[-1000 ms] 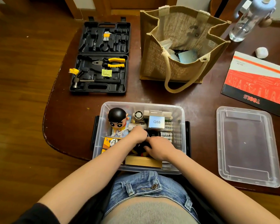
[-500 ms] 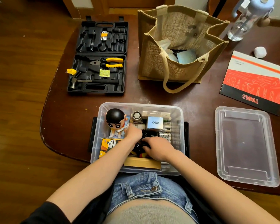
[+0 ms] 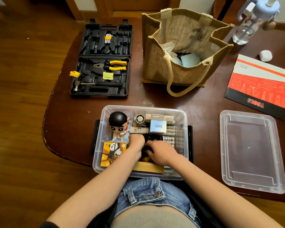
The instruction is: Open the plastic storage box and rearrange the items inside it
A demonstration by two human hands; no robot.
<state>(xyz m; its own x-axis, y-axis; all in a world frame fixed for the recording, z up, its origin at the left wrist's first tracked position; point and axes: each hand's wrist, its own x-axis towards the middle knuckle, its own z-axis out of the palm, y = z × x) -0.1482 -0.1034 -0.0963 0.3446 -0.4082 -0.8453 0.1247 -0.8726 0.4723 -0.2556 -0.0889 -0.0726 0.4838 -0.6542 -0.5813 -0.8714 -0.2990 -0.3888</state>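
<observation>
Dark wooden table (image 3: 72, 122), wood floor (image 3: 20, 96)

Lidless clear storage box (image 3: 184, 129), crammed full

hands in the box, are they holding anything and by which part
Cannot be told. Both the left hand and right hand are down on dark items in the middle of the box, fingers curled and hiding any hold.

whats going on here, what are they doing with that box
A person is sorting through an open clear storage box on the table edge. Its lid lies off to the right. Both hands are inside: the left hand beside a cartoon figurine, the right hand over dark items in the middle. What either holds is hidden.
</observation>
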